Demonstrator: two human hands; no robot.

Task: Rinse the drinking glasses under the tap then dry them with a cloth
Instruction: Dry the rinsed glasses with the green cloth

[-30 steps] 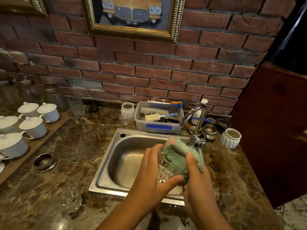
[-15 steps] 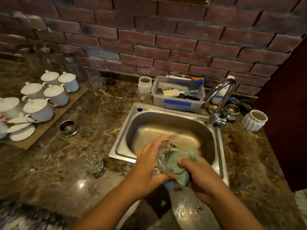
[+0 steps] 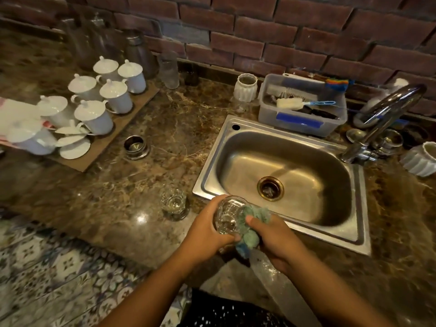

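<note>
Left hand [image 3: 207, 230] grips a clear drinking glass [image 3: 227, 215], tilted, over the sink's [image 3: 207, 166] near-left corner; right hand [image 3: 277, 240] clutches a green cloth [image 3: 251, 232] pressed against it. Second glass [image 3: 174, 204] stands upright on the countertop [image 3: 179, 128] just beside the sink's left rim. Grey tub [image 3: 266, 114] at the sink's far edge holds brushes [image 3: 290, 103]; lidded white cups [image 3: 115, 95] crowd a board [image 3: 132, 114] far left.

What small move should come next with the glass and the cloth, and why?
Probably turn the glass a little in the left hand, so the green cloth held by the right hand wipes a fresh part: the cloth lies against one side only.
</note>
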